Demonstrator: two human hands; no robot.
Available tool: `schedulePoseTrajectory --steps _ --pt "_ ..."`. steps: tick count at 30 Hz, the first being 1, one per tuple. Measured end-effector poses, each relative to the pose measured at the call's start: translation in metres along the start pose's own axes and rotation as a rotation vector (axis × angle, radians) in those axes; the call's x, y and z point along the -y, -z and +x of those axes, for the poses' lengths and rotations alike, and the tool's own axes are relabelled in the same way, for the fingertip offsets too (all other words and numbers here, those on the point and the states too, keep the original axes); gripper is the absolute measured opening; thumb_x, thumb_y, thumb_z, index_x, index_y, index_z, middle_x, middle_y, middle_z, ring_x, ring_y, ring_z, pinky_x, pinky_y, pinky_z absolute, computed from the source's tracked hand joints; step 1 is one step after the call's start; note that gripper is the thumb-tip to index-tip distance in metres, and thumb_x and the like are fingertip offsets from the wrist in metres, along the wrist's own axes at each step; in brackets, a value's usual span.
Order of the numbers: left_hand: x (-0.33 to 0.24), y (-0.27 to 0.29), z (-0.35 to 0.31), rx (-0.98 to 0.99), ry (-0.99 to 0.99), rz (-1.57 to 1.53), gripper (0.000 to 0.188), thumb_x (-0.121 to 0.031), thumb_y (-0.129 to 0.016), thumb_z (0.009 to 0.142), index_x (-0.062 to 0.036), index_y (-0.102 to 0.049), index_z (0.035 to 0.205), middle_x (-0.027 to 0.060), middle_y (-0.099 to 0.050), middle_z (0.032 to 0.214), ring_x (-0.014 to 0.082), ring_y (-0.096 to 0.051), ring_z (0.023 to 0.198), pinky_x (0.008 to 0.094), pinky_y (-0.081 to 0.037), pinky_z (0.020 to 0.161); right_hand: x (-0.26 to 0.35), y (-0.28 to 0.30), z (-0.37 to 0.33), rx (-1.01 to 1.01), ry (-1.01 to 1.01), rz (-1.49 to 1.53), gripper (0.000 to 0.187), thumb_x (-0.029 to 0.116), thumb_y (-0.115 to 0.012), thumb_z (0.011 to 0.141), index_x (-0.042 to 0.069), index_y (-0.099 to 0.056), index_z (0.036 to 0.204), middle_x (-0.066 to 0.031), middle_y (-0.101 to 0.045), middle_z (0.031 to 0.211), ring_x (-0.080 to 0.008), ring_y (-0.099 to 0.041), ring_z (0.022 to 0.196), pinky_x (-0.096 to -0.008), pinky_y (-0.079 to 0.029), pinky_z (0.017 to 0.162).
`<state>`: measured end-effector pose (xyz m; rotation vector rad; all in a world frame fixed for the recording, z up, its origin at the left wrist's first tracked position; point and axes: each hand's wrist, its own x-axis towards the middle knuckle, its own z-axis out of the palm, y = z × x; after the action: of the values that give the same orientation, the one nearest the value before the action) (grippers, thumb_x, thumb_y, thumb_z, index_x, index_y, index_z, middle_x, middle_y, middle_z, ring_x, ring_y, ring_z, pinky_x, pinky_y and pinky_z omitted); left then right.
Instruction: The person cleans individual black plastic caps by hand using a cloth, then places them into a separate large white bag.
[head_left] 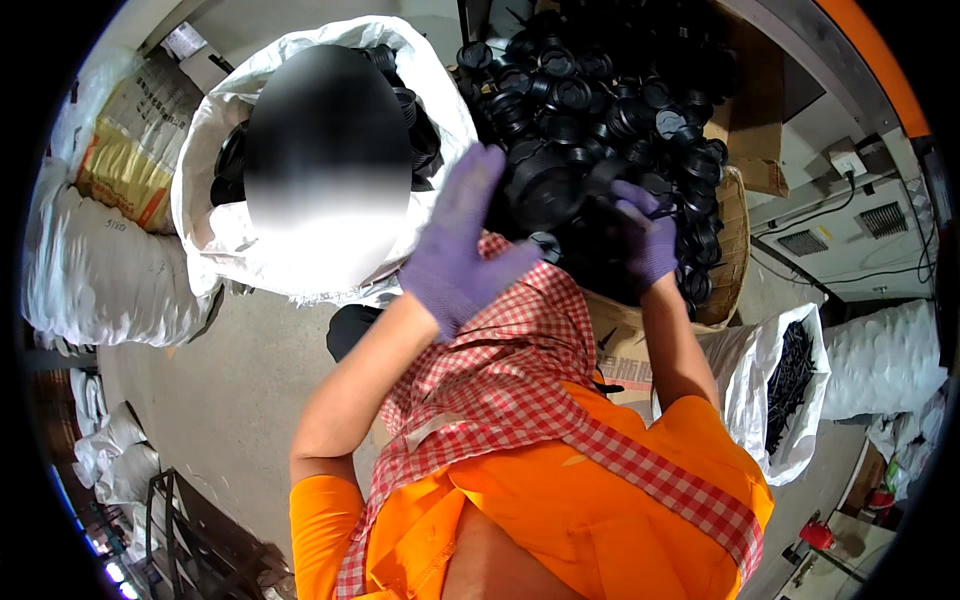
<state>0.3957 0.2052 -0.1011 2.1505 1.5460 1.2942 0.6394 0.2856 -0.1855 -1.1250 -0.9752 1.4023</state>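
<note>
My left hand (pixel 462 245), in a purple glove, is open in front of my chest, thumb apart from the fingers, with nothing in it. My right hand (pixel 650 240), gloved alike, has its fingers curled around a small black plastic part (pixel 603 178), smeared by motion. Between the hands, a larger round black plastic part (pixel 545 190) shows blurred over the heap; whether anything holds it cannot be made out. Beneath and beyond lies a heap of round black plastic parts (pixel 570 95) in a cardboard box (pixel 738 230).
At the left, a white woven sack (pixel 195 190) holds more black parts; a blurred oval hides its middle. Full white sacks (pixel 110 265) stand farther left. At the right, an open white sack (pixel 735 380) holds thin black pieces (pixel 792 375), beside a wrapped white bundle (pixel 880 355).
</note>
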Motion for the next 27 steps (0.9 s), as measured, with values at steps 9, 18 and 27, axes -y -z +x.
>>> schedulePoseTrajectory --steps 9,18,27 --pt "0.014 -0.003 -0.024 0.033 1.024 -0.964 0.039 -0.005 -0.05 0.083 0.0011 -0.046 0.122 0.0153 -0.06 0.104 0.0235 -0.061 0.082 0.0343 -0.055 0.063 -0.01 -0.032 -0.033 0.195 0.777 -1.006 0.033 0.004 -0.062 0.079 0.01 -0.061 0.111 -0.0139 -0.057 0.118 -0.0279 -0.062 0.094 -0.0334 -0.052 0.076" --pt "0.005 -0.002 -0.047 0.153 1.09 -1.267 0.03 -0.012 -0.047 0.089 0.0005 -0.053 0.115 0.0122 -0.062 0.097 0.0214 -0.062 0.08 0.0295 -0.052 0.065 0.003 -0.061 -0.051 0.647 0.645 -0.72 0.026 0.007 -0.06 0.078 0.008 -0.061 0.104 -0.0117 -0.064 0.095 -0.0273 -0.063 0.087 -0.0322 -0.051 0.072" --pt "-0.003 0.015 -0.05 0.295 0.31 -0.126 0.028 -0.005 -0.054 0.082 -0.0046 -0.055 0.11 0.0107 -0.062 0.096 0.0226 -0.061 0.084 0.0329 -0.048 0.078 0.001 -0.072 -0.045 1.086 -0.011 -0.734 0.03 0.017 -0.07 0.073 0.006 -0.065 0.101 -0.0121 -0.066 0.087 -0.0224 -0.064 0.077 -0.0305 -0.05 0.072"
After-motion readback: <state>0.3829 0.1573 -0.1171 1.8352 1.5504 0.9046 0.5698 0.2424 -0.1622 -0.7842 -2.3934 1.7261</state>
